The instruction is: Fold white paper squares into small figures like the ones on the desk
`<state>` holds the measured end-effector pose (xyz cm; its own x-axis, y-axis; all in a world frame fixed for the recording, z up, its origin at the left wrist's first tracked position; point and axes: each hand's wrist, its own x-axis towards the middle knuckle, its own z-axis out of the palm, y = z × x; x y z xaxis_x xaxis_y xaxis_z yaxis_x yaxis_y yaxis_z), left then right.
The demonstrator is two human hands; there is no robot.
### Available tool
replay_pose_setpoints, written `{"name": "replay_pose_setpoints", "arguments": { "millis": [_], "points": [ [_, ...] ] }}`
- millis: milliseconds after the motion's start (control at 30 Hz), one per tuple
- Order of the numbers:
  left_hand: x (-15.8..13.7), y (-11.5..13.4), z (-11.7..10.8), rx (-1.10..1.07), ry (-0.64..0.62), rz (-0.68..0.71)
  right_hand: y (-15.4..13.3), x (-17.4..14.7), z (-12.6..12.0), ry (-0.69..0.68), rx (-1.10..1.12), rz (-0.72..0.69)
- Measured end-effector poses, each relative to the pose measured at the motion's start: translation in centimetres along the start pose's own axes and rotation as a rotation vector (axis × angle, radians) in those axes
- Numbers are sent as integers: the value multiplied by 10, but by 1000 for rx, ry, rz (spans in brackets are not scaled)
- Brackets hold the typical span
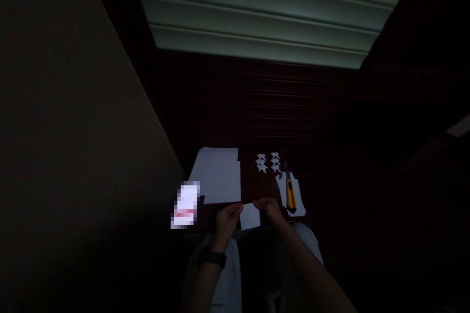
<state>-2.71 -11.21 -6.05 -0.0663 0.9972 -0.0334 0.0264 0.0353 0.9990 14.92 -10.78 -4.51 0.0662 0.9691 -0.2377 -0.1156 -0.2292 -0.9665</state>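
Observation:
Between my hands, at the near edge of the dark table, is a small square of white paper (250,217) with faint crease lines. My left hand (228,215), below a black wristwatch, pinches the paper's upper left corner. At the upper right corner, the fingers of my right hand (270,209) are closed on the same paper. Larger white sheets (219,176) lie just beyond my left hand. Past my right hand, a yellow and black utility knife (291,196) rests on white paper pieces (299,200).
Several small folded paper figures (261,162) stand in two columns at the back of the table. A bright, pixelated object (186,205) is at the left edge. A wall (73,107) rises on the left, and pale slatted blinds (264,14) hang ahead.

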Motion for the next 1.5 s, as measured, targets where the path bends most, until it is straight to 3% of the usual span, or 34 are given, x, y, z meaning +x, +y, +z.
{"name": "replay_pose_setpoints", "arguments": {
  "millis": [567, 1067, 1500],
  "points": [
    [1, -3, -2, -15, -4, 9, 5, 2, -1, -22, -51, 0],
    [2, -2, -1, 26, -2, 52, 13, 8, -1, 40, -156, -62],
    [0, 0, -1, 20, 41, 42, 11, 7, 4, -3, -174, -98]
  ]
}}
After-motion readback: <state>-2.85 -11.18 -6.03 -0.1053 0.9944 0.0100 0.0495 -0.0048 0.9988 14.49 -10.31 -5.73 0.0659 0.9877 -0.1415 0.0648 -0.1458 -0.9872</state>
